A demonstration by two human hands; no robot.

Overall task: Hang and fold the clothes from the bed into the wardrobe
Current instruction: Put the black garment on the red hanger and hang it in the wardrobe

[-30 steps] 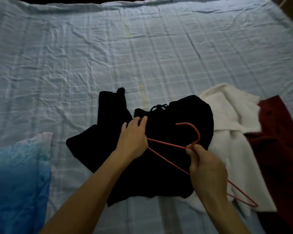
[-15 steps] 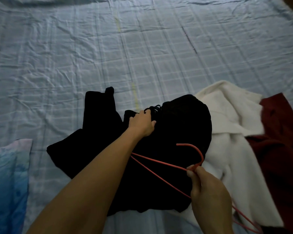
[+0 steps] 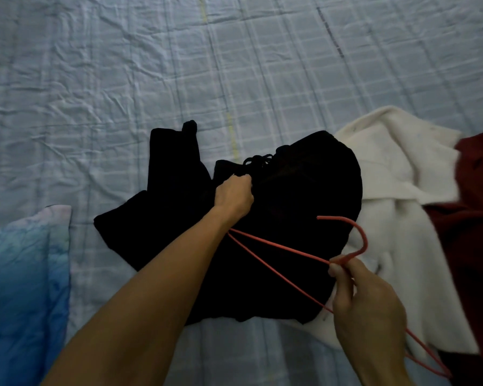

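**Black hoodie on bed, hanger ready**

Black hoodie (image 3: 285, 196) lies crumpled on the pale blue checked bed sheet (image 3: 123, 79), its hood to the right and a knotted drawstring (image 3: 258, 160) at the neck. Its right edge overlaps a white fleece garment (image 3: 402, 190), which lies beside a dark red garment (image 3: 477, 176). Blue pillow (image 3: 20, 288) at left.

Left hand (image 3: 233, 197) is fisted, gripping hoodie fabric just below the drawstring. Right hand (image 3: 365, 299) pinches a red wire hanger (image 3: 279, 246) at the base of its hook, above the hoodie.

1 s earlier the left hand sat lower, by the hanger's left corner, with looser fingers. It has since reached up and clenched. The right hand's grip is unchanged.
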